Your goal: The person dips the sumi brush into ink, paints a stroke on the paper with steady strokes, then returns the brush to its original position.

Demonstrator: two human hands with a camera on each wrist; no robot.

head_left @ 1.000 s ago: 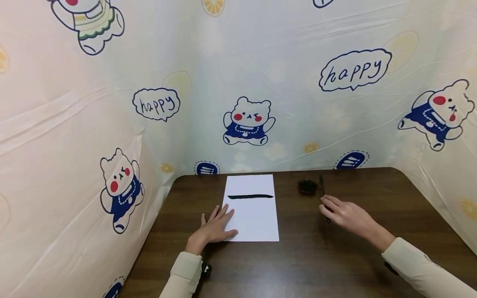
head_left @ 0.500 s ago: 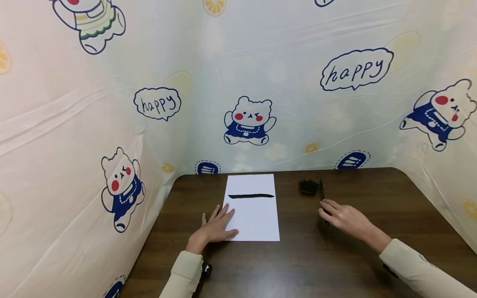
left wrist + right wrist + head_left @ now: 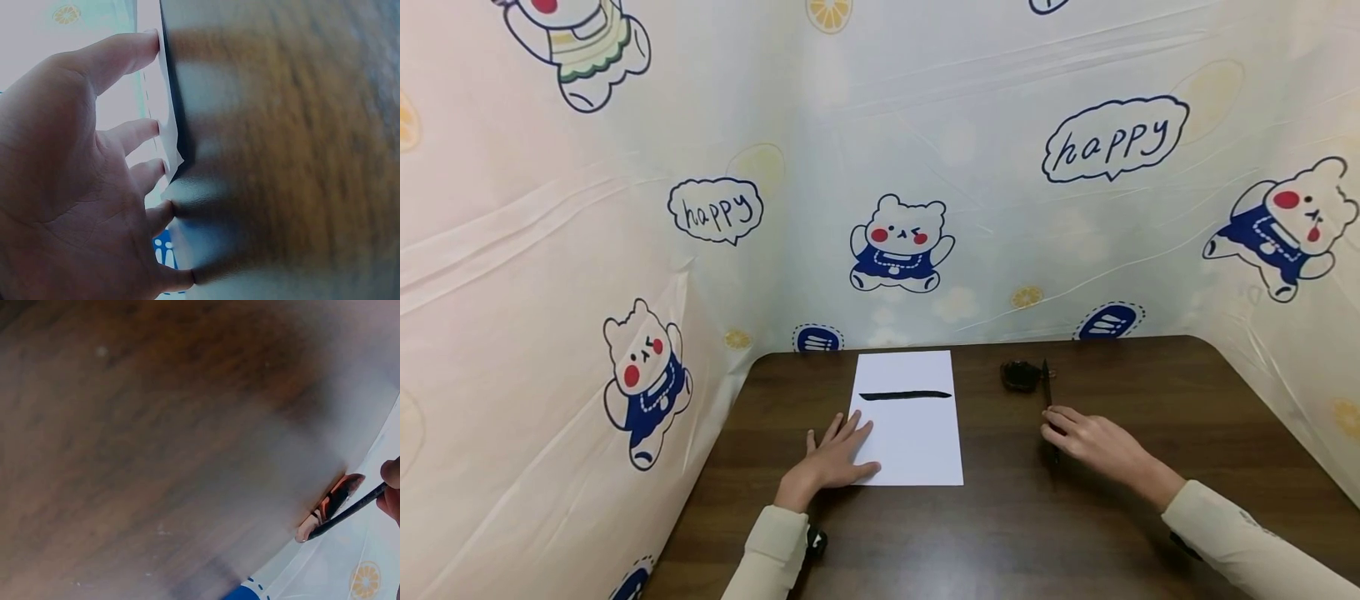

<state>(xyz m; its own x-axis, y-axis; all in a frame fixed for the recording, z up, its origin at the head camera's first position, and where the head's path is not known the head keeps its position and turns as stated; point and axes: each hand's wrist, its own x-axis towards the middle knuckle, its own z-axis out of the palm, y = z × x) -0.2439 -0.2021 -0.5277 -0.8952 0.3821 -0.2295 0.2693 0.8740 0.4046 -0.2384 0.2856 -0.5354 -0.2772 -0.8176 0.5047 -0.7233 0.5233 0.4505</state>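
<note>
My left hand lies spread on the lower left of a white sheet of paper. A thick black horizontal stroke crosses the sheet's upper part. In the left wrist view, the fingertips press at the paper's edge, some on the paper and some on the table. My right hand pinches a dark writing brush between thumb and fingers. The brush points away from me, its tip end beside a small dark ink dish. In the right wrist view, the brush overlaps the dish.
A dark wooden table carries everything. Behind and on both sides hangs a pale curtain printed with bears, fruit slices and lettering. It meets the table's back edge, close behind the paper and dish.
My right hand has drawn slightly toward me with the brush, whose tip end has come back a little beside the dish. The left hand and paper have stayed in place.
</note>
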